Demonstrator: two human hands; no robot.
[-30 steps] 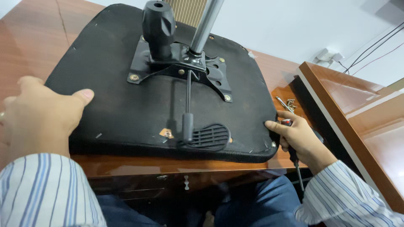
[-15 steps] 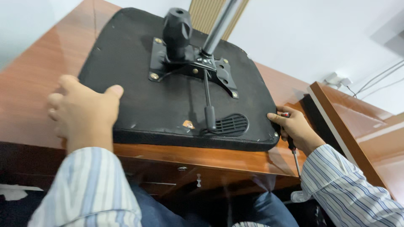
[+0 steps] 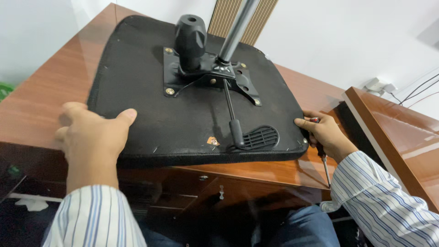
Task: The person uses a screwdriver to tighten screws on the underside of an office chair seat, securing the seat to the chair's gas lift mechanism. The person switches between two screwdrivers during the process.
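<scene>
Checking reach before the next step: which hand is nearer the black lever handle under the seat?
Right. The right hand grips the seat edge just beside the lever handle; the left hand holds the opposite corner.
</scene>
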